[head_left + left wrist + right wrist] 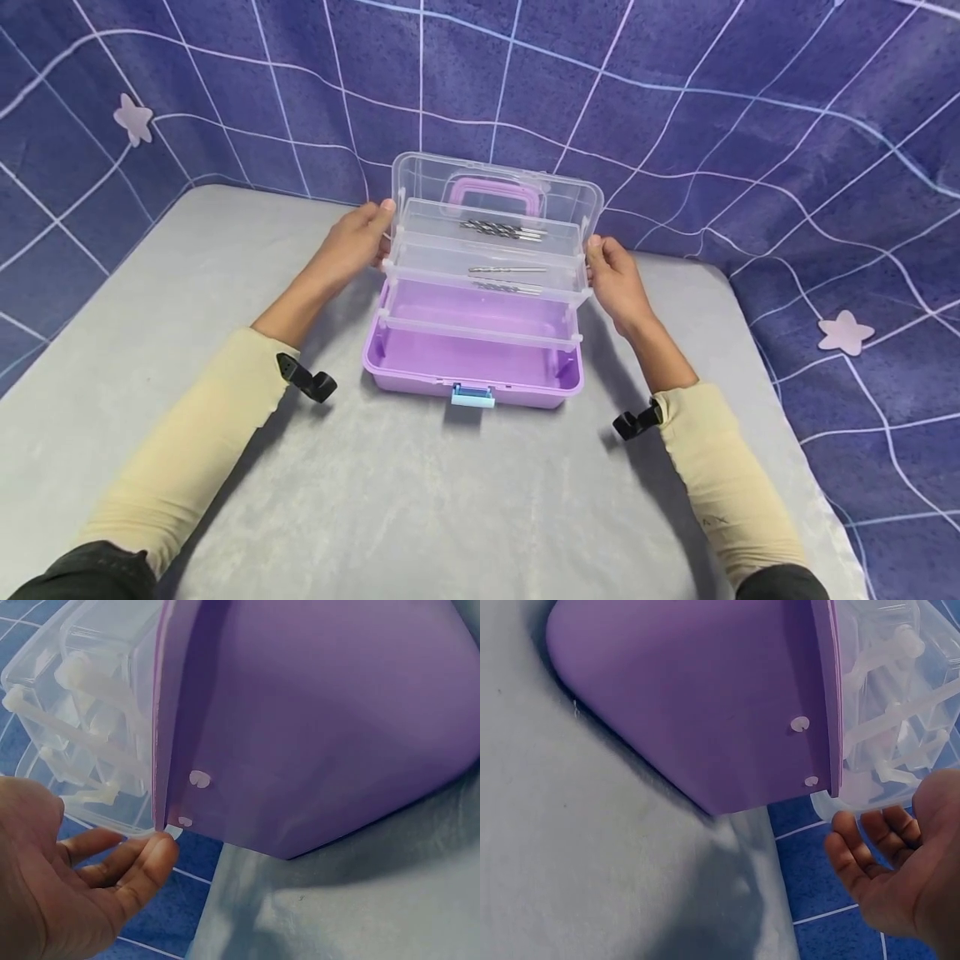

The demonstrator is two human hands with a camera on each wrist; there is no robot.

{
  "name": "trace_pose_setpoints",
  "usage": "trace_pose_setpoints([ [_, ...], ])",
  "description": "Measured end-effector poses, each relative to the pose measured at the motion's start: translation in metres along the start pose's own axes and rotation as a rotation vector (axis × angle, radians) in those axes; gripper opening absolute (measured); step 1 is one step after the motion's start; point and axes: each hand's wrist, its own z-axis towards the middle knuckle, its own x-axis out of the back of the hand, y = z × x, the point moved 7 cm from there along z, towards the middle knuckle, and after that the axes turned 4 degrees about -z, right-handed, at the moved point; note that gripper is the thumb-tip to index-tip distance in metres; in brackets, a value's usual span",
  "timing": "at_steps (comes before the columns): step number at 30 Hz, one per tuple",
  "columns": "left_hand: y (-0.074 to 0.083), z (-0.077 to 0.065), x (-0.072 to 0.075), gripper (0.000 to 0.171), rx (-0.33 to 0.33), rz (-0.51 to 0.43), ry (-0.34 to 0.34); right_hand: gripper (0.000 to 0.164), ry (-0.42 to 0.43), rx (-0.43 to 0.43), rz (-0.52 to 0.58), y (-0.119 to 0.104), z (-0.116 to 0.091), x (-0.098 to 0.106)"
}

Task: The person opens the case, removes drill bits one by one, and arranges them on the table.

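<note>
A purple toolbox [517, 395] stands opened out, its clear lid [577, 185] tilted back and its clear trays [420, 253] fanned up in steps. Several twist drill bits [502, 230] lie in the top tray, with more bits [507, 287] lower down. My left hand [352, 242] grips the lid's left edge, thumb in front and fingers behind. At the lid's right edge, my right hand [618, 283] holds on in the same way, its curled fingers [847, 851] showing beneath the rim. The purple base below the trays holds nothing visible.
A light blue latch [472, 396] hangs at the box's front, and a purple handle [495, 195] shows on the lid. The grey table [480, 508] runs back to a blue curtain [637, 92] with white lines. Black wrist cameras [306, 379] stick out from both sleeves.
</note>
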Motion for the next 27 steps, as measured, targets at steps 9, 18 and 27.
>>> trace_pose_setpoints([
  [9,0.0011,-0.0015,0.0024,0.064,0.011,0.022,-0.013,0.039,0.0,0.015,-0.001,-0.0027,-0.0013,-0.0014],
  [18,-0.0003,-0.0045,0.0023,0.061,0.027,0.01,-0.042,0.039,0.008,0.022,-0.037,-0.0024,-0.0033,-0.0034],
  [27,0.0019,-0.001,0.0003,0.061,-0.003,0.021,-0.052,0.037,0.037,0.053,-0.08,-0.0068,-0.0042,0.0003],
])
